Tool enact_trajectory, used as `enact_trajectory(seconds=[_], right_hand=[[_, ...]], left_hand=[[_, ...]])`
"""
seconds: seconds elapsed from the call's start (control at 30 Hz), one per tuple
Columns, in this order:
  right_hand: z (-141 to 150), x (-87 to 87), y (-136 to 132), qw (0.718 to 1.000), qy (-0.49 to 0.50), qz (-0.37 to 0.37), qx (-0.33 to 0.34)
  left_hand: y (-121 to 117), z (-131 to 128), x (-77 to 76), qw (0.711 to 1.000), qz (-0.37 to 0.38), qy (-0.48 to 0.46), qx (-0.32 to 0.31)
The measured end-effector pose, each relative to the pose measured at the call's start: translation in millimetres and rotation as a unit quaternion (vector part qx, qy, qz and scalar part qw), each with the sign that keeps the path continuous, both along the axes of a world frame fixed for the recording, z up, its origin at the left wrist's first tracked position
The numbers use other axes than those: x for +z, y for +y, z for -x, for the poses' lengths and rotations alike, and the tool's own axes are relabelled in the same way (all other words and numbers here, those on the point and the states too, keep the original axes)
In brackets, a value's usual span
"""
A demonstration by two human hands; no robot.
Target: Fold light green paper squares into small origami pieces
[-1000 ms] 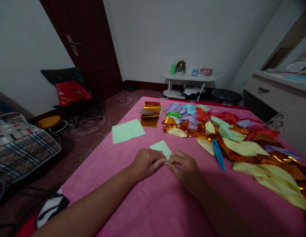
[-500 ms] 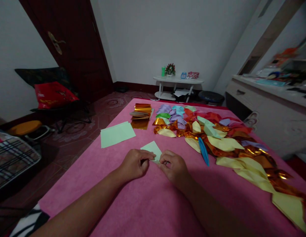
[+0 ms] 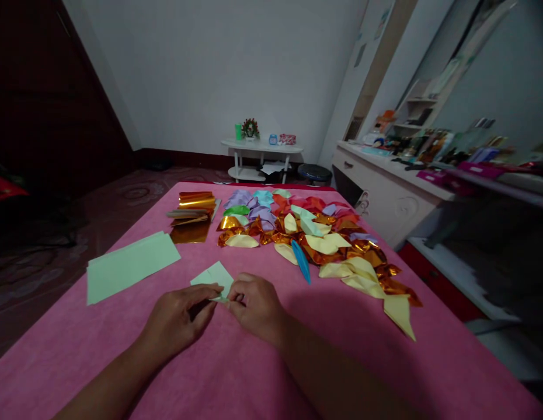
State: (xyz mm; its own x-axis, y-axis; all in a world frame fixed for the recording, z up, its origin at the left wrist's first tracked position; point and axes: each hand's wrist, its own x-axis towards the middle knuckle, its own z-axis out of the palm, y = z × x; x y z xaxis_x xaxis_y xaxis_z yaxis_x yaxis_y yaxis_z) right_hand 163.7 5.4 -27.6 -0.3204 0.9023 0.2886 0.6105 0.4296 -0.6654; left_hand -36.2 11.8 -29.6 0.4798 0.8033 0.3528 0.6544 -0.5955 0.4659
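Observation:
A partly folded sheet of pale green paper (image 3: 215, 273) lies on the pink table cover between my hands. My left hand (image 3: 177, 315) pinches its near left edge between thumb and fingers. At the near right corner, my right hand (image 3: 256, 300) grips the same sheet with curled fingers. The fingertips hide part of the fold along the near edge. To the left rests a stack of flat pale green sheets (image 3: 131, 265). Behind it is a pile of shiny gold foil sheets (image 3: 190, 230).
Folded paper pieces in yellow (image 3: 326, 242), purple, red and gold spread over the table's right side, a blue one (image 3: 301, 262) nearest. The pink cover (image 3: 236, 373) reaches the front. Beyond stand a small white table (image 3: 263, 146), a black stool (image 3: 314, 172) and a cluttered dresser (image 3: 385, 186).
My view has turned to the right, so everything appears further left. Both hands keep hold of the green paper, with only slight finger movement.

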Motion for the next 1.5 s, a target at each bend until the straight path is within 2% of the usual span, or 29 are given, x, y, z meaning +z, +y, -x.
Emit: enact_trajectory(seconds=[0.33,0.73,0.83,1.0,1.1,1.3,1.5], right_hand=[[1,-1.9,0,1.0,-0.004,0.006,-0.011],[-6,2.4,-18,1.0,-0.024,-0.009,0.014],[-6,2.4,-21,1.0,-0.025,-0.012,0.005],[-6,3.3,-21,0.999,-0.019,-0.031,-0.006],[-5,4.1,-22,0.999,-0.017,-0.042,-0.007],[-4,1.8,-18,1.0,-0.021,-0.02,0.009],[-4,-1.4,-14,1.0,-0.021,-0.021,0.01]], left_hand=[[5,6,-9.3,1.0,-0.009,0.027,0.0],[5,4,-7.6,0.999,-0.046,0.02,-0.009],[5,7,-7.7,0.997,-0.073,0.012,-0.028],[6,10,-10.2,0.987,-0.13,-0.02,-0.096],[1,6,-8.8,0.983,-0.15,-0.029,-0.099],[-7,-3,-1.4,0.995,-0.086,-0.01,-0.057],[-6,1,1.9,0.996,-0.005,-0.068,-0.055]])
